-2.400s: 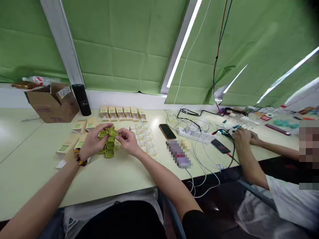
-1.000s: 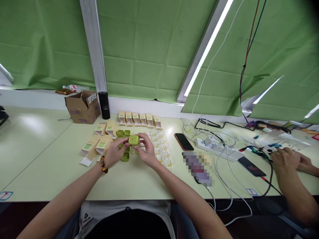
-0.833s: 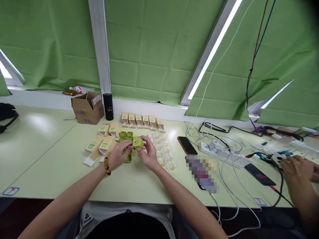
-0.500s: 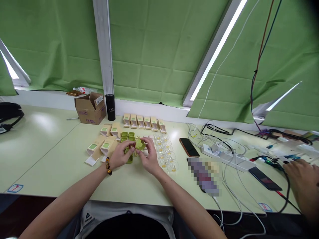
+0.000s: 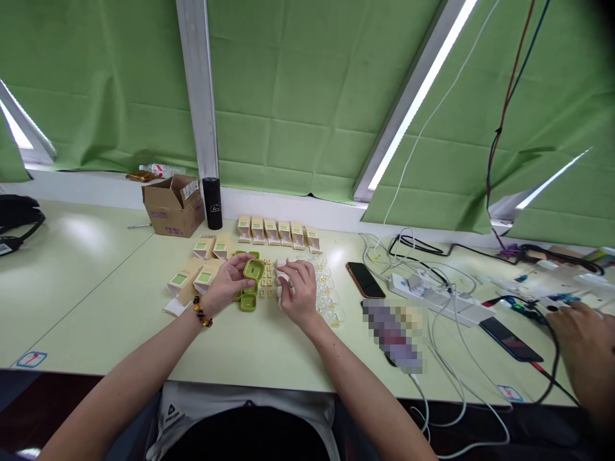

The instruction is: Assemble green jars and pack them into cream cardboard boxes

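Note:
My left hand [image 5: 229, 280] pinches a small green square case [image 5: 254, 270], tilted so its hollow inside faces me. More green cases [image 5: 248, 302] lie on the table just under it. To their right are several small yellowish pieces [image 5: 266, 282] in rows. My right hand [image 5: 298, 285] is closed with its fingers bent down at a column of small white pieces [image 5: 281, 263]; what lies between its fingertips is hidden. Beside that hand stand rows of clear plastic cups [image 5: 330, 296] with yellow spots in them.
Open cream cartons with green labels [image 5: 204, 276] lie left of my left hand, and a row of them [image 5: 270, 232] stands behind. A cardboard box [image 5: 173, 208] and black bottle [image 5: 212, 203] are at the back. Rightward are phones [image 5: 365, 280], a power strip [image 5: 439, 299], cables and another person's hand [image 5: 581, 330].
My right hand has let go of the green case and moved right to the white pieces. My left hand keeps the case, now tilted with its inside showing, slightly to the left.

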`<state>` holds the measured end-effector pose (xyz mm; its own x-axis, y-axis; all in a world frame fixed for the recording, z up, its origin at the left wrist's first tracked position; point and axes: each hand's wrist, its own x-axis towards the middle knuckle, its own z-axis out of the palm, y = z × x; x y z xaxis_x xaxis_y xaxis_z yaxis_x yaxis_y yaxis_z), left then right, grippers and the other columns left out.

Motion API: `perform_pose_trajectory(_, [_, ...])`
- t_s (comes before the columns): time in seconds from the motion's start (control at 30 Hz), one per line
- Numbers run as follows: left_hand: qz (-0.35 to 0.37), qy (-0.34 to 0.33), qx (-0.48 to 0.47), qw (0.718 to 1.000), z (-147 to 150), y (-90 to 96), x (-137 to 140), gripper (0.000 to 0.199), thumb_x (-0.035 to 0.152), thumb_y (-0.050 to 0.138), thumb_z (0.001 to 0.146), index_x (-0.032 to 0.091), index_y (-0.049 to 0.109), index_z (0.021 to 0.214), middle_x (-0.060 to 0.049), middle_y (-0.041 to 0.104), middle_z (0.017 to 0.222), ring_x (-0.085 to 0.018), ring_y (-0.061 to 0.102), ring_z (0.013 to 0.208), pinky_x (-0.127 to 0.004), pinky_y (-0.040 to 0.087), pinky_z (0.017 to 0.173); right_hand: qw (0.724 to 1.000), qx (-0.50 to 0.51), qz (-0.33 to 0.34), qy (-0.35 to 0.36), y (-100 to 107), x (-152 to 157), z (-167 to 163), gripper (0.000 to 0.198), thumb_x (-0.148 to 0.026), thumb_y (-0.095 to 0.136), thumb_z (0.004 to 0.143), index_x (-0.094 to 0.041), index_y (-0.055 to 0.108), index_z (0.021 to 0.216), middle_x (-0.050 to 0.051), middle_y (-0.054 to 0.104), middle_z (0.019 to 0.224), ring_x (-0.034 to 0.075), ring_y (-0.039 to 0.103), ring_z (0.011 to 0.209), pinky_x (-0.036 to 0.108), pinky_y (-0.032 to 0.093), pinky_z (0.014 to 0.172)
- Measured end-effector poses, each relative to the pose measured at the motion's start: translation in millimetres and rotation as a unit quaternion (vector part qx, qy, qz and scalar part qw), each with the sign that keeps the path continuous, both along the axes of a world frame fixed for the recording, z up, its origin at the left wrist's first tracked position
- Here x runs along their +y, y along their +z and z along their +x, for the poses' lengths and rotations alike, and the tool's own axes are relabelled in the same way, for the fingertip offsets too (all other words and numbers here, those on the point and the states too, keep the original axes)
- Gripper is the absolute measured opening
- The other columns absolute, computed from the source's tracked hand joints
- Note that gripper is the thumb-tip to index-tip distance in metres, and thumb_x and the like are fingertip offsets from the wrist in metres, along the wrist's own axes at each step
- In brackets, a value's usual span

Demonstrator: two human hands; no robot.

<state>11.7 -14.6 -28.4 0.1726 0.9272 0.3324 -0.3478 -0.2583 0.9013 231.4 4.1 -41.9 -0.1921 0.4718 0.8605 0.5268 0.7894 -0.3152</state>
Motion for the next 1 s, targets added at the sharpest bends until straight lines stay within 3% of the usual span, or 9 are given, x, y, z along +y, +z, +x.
perform_pose_trajectory(0.1, [0.008,0.036,-0.014,0.999,-0.1,2.1,2.6,0.059,0.019,0.094,0.069,0.022,0.058,0.116,-0.012,0.073,0.128,-0.024,0.073,0.111,-0.034,0.06,0.088,0.991,-0.116,-0.005,-0.06,-0.7,3.4,6.5,0.018,-0.014,0.062,0.091,-0.024,0.075,0.097,0.009,0.071,0.1,0.032,0.054,0.108,0.048,0.044,0.089])
perform_pose_trajectory(0.3, [0.016,0.074,-0.015,0.997,-1.6,-0.1,5.4,0.062,0.022,0.092,0.071,0.022,0.052,0.118,-0.016,0.071,0.135,-0.027,0.073,0.114,-0.037,0.061,0.089,0.941,-0.318,-0.054,-0.101,-6.1,-5.3,-7.1,0.007,-0.018,0.071,0.084,-0.021,0.078,0.085,0.012,0.07,0.099,0.031,0.051,0.104,0.045,0.038,0.086])
perform_pose_trajectory(0.47, [0.019,0.073,-0.022,0.997,-2.0,-1.6,6.0,0.064,0.023,0.093,0.069,0.022,0.052,0.118,-0.016,0.07,0.136,-0.028,0.073,0.116,-0.037,0.062,0.088,0.913,-0.381,-0.056,-0.133,-10.4,-8.1,-20.3,0.01,-0.013,0.07,0.08,-0.017,0.079,0.081,0.015,0.067,0.093,0.032,0.051,0.099,0.045,0.037,0.082])
perform_pose_trajectory(0.67, [0.026,0.072,-0.017,0.997,-2.8,-5.4,8.7,0.064,0.027,0.094,0.07,0.021,0.052,0.118,-0.018,0.07,0.135,-0.028,0.074,0.114,-0.037,0.062,0.087,0.907,-0.397,-0.059,-0.126,-12.3,-5.9,-21.3,0.014,-0.008,0.067,0.083,-0.016,0.078,0.083,0.015,0.068,0.09,0.03,0.053,0.098,0.044,0.037,0.082])
perform_pose_trajectory(0.8, [0.031,0.072,-0.026,0.997,-2.6,-5.6,9.4,0.063,0.025,0.094,0.07,0.022,0.052,0.117,-0.017,0.071,0.135,-0.027,0.074,0.113,-0.037,0.062,0.088,0.942,-0.315,-0.07,-0.091,-6.0,-3.1,-12.4,0.018,-0.005,0.063,0.086,-0.018,0.076,0.085,0.012,0.074,0.096,0.028,0.059,0.098,0.042,0.04,0.083])
perform_pose_trajectory(0.9, [0.036,0.078,-0.018,0.996,-1.5,-3.0,7.7,0.062,0.025,0.093,0.07,0.022,0.052,0.116,-0.016,0.071,0.135,-0.027,0.074,0.113,-0.038,0.062,0.089,0.985,-0.131,-0.109,0.012,2.1,-2.5,-5.2,0.02,-0.01,0.058,0.094,-0.021,0.074,0.089,0.008,0.079,0.1,0.024,0.067,0.095,0.041,0.047,0.085])
perform_pose_trajectory(0.93, [0.037,0.082,-0.011,0.996,-1.0,-1.9,6.8,0.062,0.025,0.093,0.07,0.022,0.052,0.116,-0.016,0.071,0.135,-0.027,0.074,0.112,-0.038,0.062,0.088,0.988,-0.054,-0.135,0.051,4.6,-2.7,-3.7,0.018,-0.014,0.059,0.095,-0.022,0.074,0.089,0.007,0.08,0.1,0.024,0.069,0.094,0.041,0.05,0.085])
perform_pose_trajectory(1.0, [0.035,0.089,0.003,0.995,0.1,0.5,5.0,0.062,0.025,0.093,0.07,0.022,0.052,0.116,-0.016,0.071,0.135,-0.028,0.074,0.111,-0.039,0.062,0.088,0.966,0.097,-0.208,0.12,8.5,-3.3,-2.6,0.012,-0.022,0.064,0.094,-0.023,0.074,0.088,0.006,0.08,0.099,0.023,0.072,0.09,0.039,0.055,0.08])
